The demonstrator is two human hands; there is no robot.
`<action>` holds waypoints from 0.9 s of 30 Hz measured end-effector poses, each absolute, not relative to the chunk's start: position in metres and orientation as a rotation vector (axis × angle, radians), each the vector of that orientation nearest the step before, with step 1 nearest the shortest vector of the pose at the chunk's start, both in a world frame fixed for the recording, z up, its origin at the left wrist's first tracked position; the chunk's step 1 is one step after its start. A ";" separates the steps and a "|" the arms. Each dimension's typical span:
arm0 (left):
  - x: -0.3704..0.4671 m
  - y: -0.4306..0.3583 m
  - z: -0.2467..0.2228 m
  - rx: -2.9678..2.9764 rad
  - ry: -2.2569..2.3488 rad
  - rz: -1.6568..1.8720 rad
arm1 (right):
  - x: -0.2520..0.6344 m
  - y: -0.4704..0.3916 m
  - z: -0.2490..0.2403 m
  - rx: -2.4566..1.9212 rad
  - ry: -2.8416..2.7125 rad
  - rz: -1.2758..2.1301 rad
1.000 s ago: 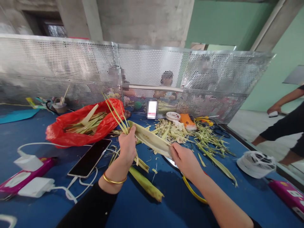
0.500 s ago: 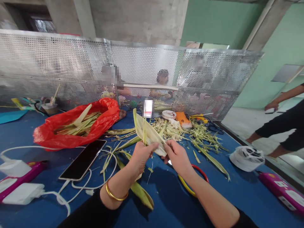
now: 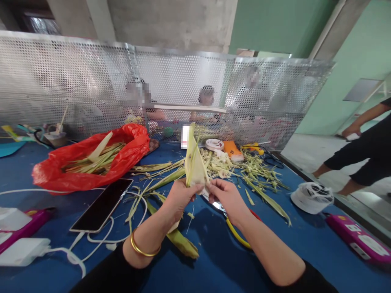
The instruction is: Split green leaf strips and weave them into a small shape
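A pale green corn husk [image 3: 194, 165] stands up between my hands, its tip pointing away from me. My left hand [image 3: 181, 199] pinches its lower left edge between thumb and fingers. At the lower right corner, my right hand [image 3: 224, 197] grips the same husk, fingertips close to the left thumb. Under my right hand lie scissors with a yellow and red handle [image 3: 236, 234], partly covered by the wrist. Another green husk [image 3: 183, 244] rests on the blue table [image 3: 214, 264] below my left hand.
To the left are a red plastic bag [image 3: 82, 179] of husk strips and a phone [image 3: 102, 205] on a white cable. Husk scraps [image 3: 259, 169] spread behind my hands. A white spool [image 3: 312, 197] sits at right. Beyond the perforated metal screen [image 3: 183, 73] are people; another person's legs [image 3: 357, 162] show at right.
The husk has swung from leaning left to nearly upright and looks narrower, more folded. Both hands keep hold of it, fingertips closer together. The whole view has shifted slightly.
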State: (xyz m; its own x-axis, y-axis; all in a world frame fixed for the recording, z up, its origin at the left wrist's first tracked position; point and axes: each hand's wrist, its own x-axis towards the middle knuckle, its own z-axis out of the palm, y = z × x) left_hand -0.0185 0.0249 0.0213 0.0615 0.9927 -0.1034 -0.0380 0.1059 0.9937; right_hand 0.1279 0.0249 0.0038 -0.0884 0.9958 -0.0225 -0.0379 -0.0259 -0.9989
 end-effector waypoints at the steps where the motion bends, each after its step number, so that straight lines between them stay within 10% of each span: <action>1: -0.019 0.026 0.020 1.122 1.190 1.113 | 0.127 0.025 0.004 -1.153 -1.226 1.304; 27: -0.022 0.026 0.025 1.144 1.193 1.001 | 0.128 0.028 -0.004 -0.967 -0.855 1.756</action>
